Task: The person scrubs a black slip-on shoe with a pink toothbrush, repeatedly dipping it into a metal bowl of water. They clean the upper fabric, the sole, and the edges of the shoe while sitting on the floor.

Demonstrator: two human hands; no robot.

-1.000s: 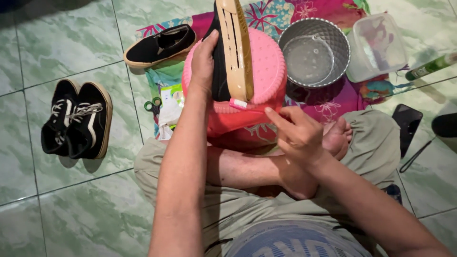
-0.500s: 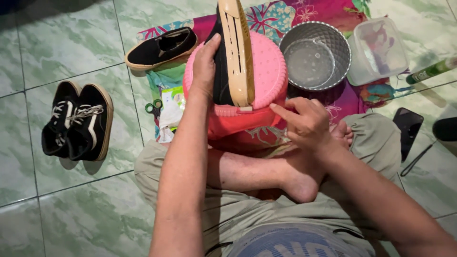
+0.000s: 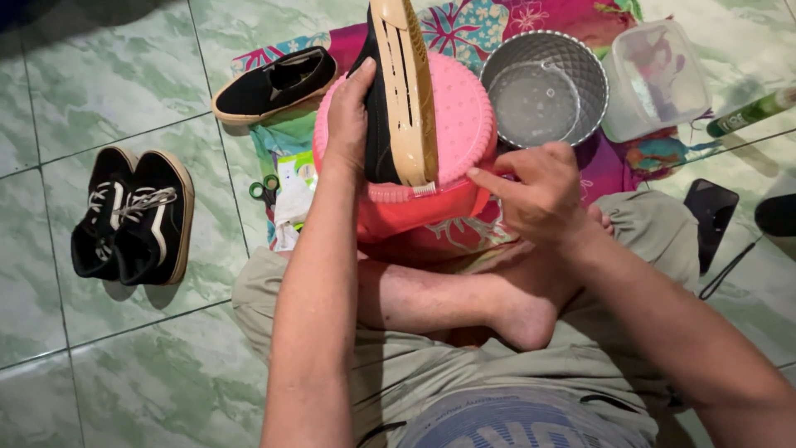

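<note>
A black shoe [image 3: 390, 99] with a tan sole stands on its side on top of the upturned pink basin [image 3: 464, 124], sole turned right; the left hand [image 3: 348, 116] is clasped around its black upper, holding it steady; the right hand [image 3: 539, 195] sits at the basin's near right edge, fingers curled around a small brush whose white bristles [image 3: 424, 189] touch the sole's near end. Beyond the basin, on the patterned cloth [image 3: 613, 166], stand a metal bowl [image 3: 543, 87] and a clear plastic box [image 3: 655, 79]; another black shoe [image 3: 274, 83] lies at the cloth's far left corner; a laced black pair [image 3: 133, 216] rests on the green tiles, well apart to the left.
</note>
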